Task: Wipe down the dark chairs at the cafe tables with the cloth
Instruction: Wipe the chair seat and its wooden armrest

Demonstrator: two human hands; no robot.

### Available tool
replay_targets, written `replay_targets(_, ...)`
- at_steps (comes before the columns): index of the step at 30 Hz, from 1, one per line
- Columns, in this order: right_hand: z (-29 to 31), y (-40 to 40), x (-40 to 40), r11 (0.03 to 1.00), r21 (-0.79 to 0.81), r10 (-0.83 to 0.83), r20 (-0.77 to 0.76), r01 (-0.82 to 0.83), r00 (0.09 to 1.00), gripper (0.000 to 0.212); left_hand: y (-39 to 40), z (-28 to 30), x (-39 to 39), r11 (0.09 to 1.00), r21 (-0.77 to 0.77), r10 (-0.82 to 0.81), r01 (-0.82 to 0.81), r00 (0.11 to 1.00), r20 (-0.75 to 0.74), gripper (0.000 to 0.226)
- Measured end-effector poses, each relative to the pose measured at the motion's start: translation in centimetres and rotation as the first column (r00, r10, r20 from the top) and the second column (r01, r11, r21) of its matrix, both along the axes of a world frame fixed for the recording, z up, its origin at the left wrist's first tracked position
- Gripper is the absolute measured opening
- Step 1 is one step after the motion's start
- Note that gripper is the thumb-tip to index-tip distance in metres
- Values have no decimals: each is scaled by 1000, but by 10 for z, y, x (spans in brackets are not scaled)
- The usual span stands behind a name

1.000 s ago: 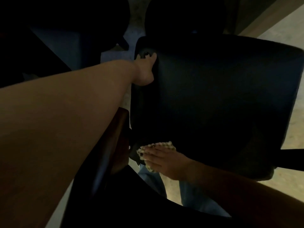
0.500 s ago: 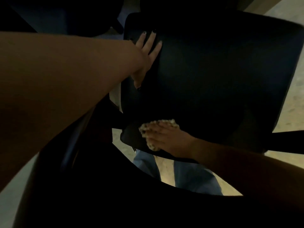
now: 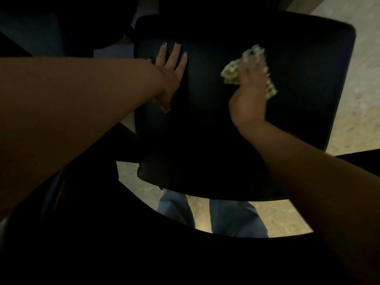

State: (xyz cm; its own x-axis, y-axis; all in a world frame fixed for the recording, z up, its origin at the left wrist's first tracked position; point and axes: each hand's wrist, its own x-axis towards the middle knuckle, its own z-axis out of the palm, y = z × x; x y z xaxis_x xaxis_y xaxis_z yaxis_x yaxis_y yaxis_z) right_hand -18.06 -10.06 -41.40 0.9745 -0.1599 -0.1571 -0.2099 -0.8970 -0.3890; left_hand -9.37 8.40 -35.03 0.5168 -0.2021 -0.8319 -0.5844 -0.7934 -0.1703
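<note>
Nearest, chair back: dark curved rail (image 3: 185, 254) across the bottom of view, my arms reaching over it; my trouser legs (image 3: 236, 219) and pale floor (image 3: 349, 99) show through the gap.
Seat: dark chair seat (image 3: 226, 140) fills the middle, wide side to side, far edge toward the top of view.
Left hand: left hand (image 3: 171, 73) lies flat on the seat's left part, fingers (image 3: 177, 53) straight and spread, holding nothing, only bracing.
Right hand: right hand (image 3: 249, 95) on the seat's right-of-centre, fingers curled on the cloth (image 3: 234, 72); blurred, so the exact grip is unclear.
Cloth: pale, bunched, pressed to the seat under and around my right fingers, toward the far half.
Key relation: unwiped-looking seat lies mostly right of and nearer than the cloth; the right hand is the one on it, the left well apart at the other side.
Change: a second ago the cloth was at the near left edge; it has swept up and across. The left hand, then hooked on the far left corner, has flattened onto the seat.
</note>
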Motion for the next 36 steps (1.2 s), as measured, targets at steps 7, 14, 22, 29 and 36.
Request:
replay_targets(7, -3, 15, -32, 525, 113, 848, 17, -843, 530, 49, 2, -8, -1, 998, -50, 26, -26, 1000, -10, 141)
replay_targets(14, 0, -76, 5, 982, 118, -156, 45, 150, 987, 65, 0, -6, 7, 954, -300, 30, -20, 999, 29, 136)
replay_targets(22, -4, 31, -59, 940, 93, 336, -72, -329, 939, 73, -21, -15, -6, 927, -334, -174, 172, 985, 25, 125)
replay_targets(29, 12, -21, -67, 998, 53, -17, 1, 17, 1000, 65, -28, 3, -12, 887, -418, -226, 194, 974, -27, 122)
replay_targets(36, 13, -48, -71, 904, 13, -425, -84, 427, 901, 72, -50, 17, -30, 848, -500, -233, 175, 971, -57, 118)
